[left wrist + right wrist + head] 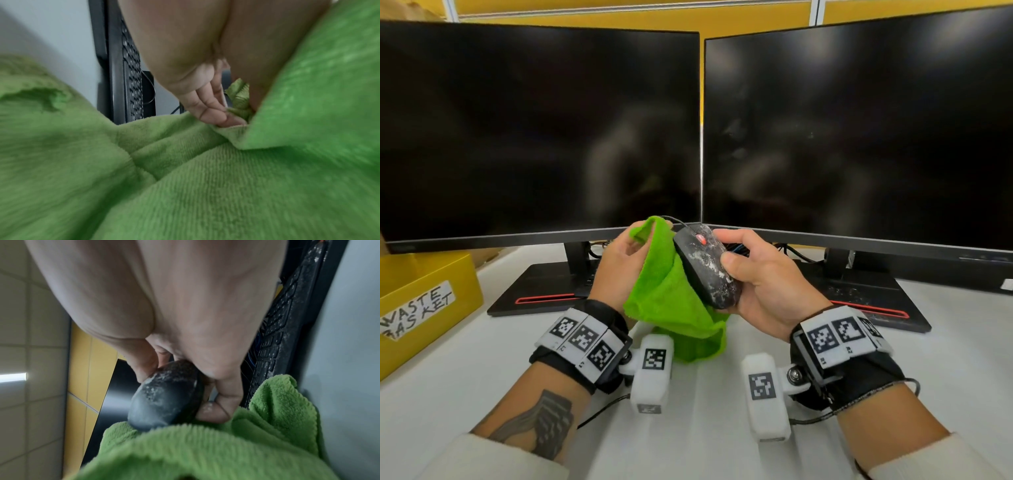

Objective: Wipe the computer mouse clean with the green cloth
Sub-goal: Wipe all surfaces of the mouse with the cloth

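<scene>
Two dark monitors (537, 130) back a white desk (482, 359). Right hand (760, 274) grasps the dusty, rigid, light computer mouse (705, 267) by its flanks; at its 9 o'clock, left hand (616, 263) pinches the soft, limp green cloth (671, 301); mind the cable.

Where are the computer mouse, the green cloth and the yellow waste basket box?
computer mouse (705, 263): head view, on its dusty top shell.
green cloth (667, 298): head view, on the hanging middle fold.
waste basket box (431, 270): head view, on its yellow rim above the label.
</scene>
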{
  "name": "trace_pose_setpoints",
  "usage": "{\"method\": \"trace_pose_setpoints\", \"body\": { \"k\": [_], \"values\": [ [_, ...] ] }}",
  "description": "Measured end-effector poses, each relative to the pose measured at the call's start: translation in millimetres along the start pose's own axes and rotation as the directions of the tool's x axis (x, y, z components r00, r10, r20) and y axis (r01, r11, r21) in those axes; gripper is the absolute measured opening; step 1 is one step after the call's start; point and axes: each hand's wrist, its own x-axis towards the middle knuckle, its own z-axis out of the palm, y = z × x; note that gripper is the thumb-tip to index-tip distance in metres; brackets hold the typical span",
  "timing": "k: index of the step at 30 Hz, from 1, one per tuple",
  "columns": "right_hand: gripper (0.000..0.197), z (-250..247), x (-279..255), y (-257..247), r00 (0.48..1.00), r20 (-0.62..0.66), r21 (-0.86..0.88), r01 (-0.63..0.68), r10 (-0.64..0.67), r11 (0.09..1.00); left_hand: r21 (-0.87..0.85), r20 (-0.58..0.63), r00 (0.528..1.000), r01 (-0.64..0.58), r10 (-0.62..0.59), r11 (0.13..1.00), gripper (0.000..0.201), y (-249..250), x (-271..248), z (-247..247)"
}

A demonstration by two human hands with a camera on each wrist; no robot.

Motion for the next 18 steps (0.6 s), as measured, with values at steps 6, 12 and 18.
{"method": "trace_pose_setpoints", "body": {
  "k": [6,12,18],
  "values": [
    [0.035,0,0,0,1.000,-0.027,0.016,0.009,-0.009,1.000,0.066,-0.037,0.984,0.176,-0.174,0.982,0.034,2,4,-10],
    [0.035,-3,0,-4,0.998,-0.051,0.037,0.029,-0.027,0.999,-0.044,0.039,0.969,0.246,-0.244,0.968,0.041,12,-15,-2],
    [0.039,-3,-2,-11,0.998,-0.003,0.168,0.062,-0.062,0.984,-0.147,0.119,0.955,0.287,-0.272,0.946,0.036,17,-20,11]
  ]
}}
